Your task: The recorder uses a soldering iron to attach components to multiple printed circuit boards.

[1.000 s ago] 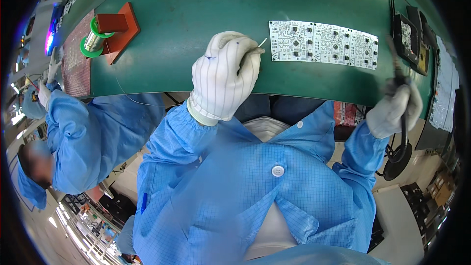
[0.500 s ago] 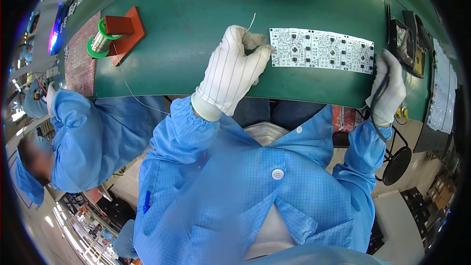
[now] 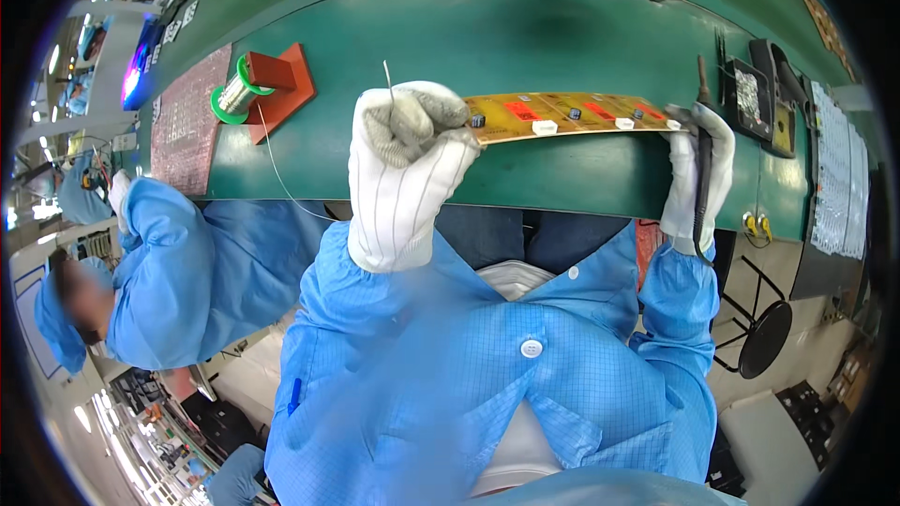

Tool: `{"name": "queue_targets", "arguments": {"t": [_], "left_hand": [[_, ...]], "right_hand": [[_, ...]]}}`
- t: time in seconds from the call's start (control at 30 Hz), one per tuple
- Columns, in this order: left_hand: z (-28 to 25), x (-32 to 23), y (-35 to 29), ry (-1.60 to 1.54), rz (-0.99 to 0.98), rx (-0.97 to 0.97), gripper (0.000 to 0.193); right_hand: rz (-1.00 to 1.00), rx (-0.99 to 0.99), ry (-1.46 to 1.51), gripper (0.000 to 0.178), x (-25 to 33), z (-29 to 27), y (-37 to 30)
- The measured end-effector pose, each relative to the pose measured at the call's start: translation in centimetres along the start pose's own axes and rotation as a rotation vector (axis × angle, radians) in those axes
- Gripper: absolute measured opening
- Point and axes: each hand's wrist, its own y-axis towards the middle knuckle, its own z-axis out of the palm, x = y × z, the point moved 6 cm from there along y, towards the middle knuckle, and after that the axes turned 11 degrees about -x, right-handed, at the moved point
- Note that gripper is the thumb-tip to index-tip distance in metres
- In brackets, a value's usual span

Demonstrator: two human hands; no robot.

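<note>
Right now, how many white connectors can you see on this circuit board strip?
3, along the near edge of the circuit board strip: one left of its middle, one right of it, one at the right hand. Gloves may hide others.

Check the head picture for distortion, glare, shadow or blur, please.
In the head view, the green table's edges bow and the corners go black; a blue-lit panel glows at left; a darker patch lies below the circuit board; haze smears the wearer's blue jacket; both gloved hands, left and right, look fairly sharp.
</note>
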Motion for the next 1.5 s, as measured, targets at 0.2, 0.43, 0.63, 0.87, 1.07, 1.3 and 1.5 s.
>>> {"name": "queue_targets", "arguments": {"t": [0.2,0.43,0.63,0.87,1.07,1.3,1.5], "left_hand": [[1.1,-2.2,-2.3,0.198,0.248,0.078,0.038],[2.2,-3.1,-3.3,0.306,0.358,0.077,0.039],[2.2,-3.3,-3.8,0.338,0.346,0.042,0.038],[2.2,-3.2,-4.0,0.322,0.345,0.050,0.038],[2.5,-3.3,-4.1,0.364,0.332,0.045,0.034],[2.0,-2.6,-3.4,0.204,0.423,0.121,0.043],[0.7,-0.7,-2.4,0.320,0.296,-0.061,0.038]], "right_hand": [[-0.020,0.065,0.027,0.029,-0.6,0.3,0.1],[-0.051,0.045,0.033,0.027,-0.8,0.1,0.2],[-0.044,0.055,0.059,0.028,-1.2,0.0,0.0],[-0.066,0.030,0.089,0.029,-1.2,-0.2,0.2],[-0.039,0.010,0.118,0.030,-1.4,-0.3,0.1],[-0.009,-0.015,0.165,0.032,-0.6,-0.3,-0.2],[-0.066,-0.044,0.332,0.041,-1.0,-0.7,-0.5]]}}
